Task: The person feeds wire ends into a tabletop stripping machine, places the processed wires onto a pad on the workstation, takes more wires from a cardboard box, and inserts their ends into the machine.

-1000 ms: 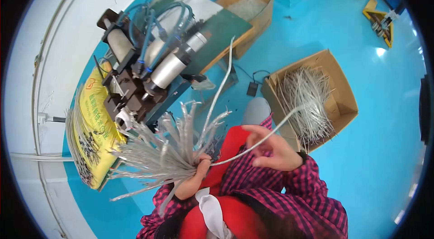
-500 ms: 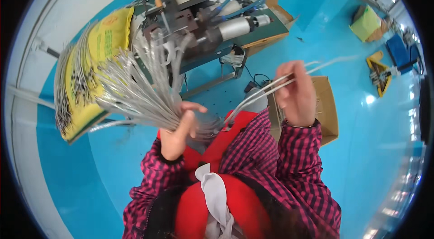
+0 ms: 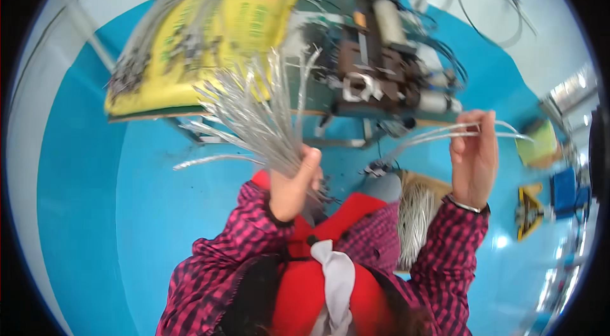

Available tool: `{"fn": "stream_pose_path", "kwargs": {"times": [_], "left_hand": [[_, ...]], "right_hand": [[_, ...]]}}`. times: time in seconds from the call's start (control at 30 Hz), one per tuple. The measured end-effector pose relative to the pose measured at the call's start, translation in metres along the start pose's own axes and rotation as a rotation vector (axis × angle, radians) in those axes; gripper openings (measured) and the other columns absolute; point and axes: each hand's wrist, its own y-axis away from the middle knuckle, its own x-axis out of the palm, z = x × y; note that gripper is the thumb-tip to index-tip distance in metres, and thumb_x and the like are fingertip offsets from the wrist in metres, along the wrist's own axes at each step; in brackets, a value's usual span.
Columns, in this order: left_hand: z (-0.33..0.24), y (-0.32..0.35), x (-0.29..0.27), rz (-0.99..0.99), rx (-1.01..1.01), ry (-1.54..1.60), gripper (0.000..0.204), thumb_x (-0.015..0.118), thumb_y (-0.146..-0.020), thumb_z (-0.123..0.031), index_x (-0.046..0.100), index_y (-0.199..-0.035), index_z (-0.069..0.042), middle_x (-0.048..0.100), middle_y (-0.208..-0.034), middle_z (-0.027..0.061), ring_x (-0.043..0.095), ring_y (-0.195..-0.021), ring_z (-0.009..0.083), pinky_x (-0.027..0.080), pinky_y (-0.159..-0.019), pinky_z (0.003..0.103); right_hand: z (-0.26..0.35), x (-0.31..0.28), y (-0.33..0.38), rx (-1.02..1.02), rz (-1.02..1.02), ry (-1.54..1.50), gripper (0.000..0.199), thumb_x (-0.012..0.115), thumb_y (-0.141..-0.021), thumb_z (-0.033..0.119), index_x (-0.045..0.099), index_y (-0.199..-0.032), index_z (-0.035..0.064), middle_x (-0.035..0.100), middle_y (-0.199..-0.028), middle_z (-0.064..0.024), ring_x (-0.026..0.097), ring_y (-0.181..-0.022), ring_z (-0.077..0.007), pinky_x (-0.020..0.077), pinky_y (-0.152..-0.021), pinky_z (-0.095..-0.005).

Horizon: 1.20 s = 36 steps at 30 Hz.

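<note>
A thick bundle of silvery, clear-sheathed cables (image 3: 257, 114) fans up and out from my left hand (image 3: 293, 188), whose fingers are wrapped round its lower part. Dark ends of the bundle poke out below that hand. Over to the right, my right hand (image 3: 475, 164) pinches a few similar cables (image 3: 427, 137) between thumb and fingers. Their dark connector ends (image 3: 378, 168) hang free to the left, apart from the bundle, while the other ends stick out past my fingers.
A green workbench holds a yellow sack (image 3: 254, 18) with more cables (image 3: 143, 44) laid over it. Beside it stands a machine (image 3: 372, 63) with cylinders and hoses. Near my right forearm, a cardboard box (image 3: 432, 183) contains cables. A yellow pallet truck (image 3: 528, 212) is at far right.
My view has turned, so the bench and machine sit further right. The right hand's cables have come away from the bundle, and that hand is farther from the left one.
</note>
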Motion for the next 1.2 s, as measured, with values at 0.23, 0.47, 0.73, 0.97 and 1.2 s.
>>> {"fn": "stream_pose_path", "kwargs": {"times": [0.23,0.47,0.73,0.97,1.2], "left_hand": [[-0.018,0.036,-0.036,-0.014,0.16,0.061,0.005,0.045,-0.093,-0.003,0.048,-0.089,-0.002,0.047,-0.061,0.0039,0.045,-0.051,0.0126,0.043,-0.059,0.03],[-0.024,0.037,-0.062,-0.011,0.114,0.127,0.009,0.044,-0.091,0.001,0.049,-0.084,-0.002,0.047,-0.063,0.003,0.047,-0.056,0.0124,0.043,-0.065,0.03],[-0.031,0.01,-0.084,0.141,0.052,0.267,0.012,0.047,-0.092,-0.003,0.046,-0.08,-0.004,0.049,-0.066,0.0039,0.048,-0.064,0.0137,0.043,-0.067,0.03],[-0.021,-0.008,-0.094,0.225,0.015,0.236,0.013,0.046,-0.093,-0.005,0.046,-0.08,-0.005,0.047,-0.067,0.0031,0.047,-0.066,0.0133,0.042,-0.067,0.029],[-0.012,-0.015,-0.092,0.17,-0.148,0.263,0.008,0.047,-0.094,-0.006,0.048,-0.086,-0.004,0.051,-0.073,0.0049,0.047,-0.066,0.0089,0.04,-0.061,0.023]], "right_hand": [[-0.007,0.104,-0.027,0.029,0.293,0.111,0.035,0.042,-0.098,0.032,0.054,-0.089,0.0003,0.054,-0.076,-0.0067,0.054,-0.058,-0.0136,0.0439,-0.049,-0.026],[-0.042,0.212,-0.079,0.13,0.464,0.196,0.035,0.048,-0.095,0.033,0.056,-0.088,0.0002,0.058,-0.067,-0.0071,0.059,-0.059,-0.0134,0.0485,-0.054,-0.0253],[-0.08,0.306,-0.147,0.208,0.688,0.22,0.036,0.049,-0.095,0.03,0.057,-0.09,-0.005,0.06,-0.079,-0.0111,0.061,-0.065,-0.0165,0.0508,-0.059,-0.0269],[-0.111,0.372,-0.179,0.164,0.664,0.265,0.04,0.053,-0.093,0.03,0.052,-0.101,-0.0091,0.061,-0.095,-0.0174,0.064,-0.088,-0.022,0.0526,-0.08,-0.0294],[-0.119,0.276,-0.072,0.142,0.522,0.469,0.022,0.046,-0.095,0.016,0.055,-0.09,-0.0026,0.061,-0.079,-0.0068,0.058,-0.07,-0.0124,0.0468,-0.065,-0.0249]]}}
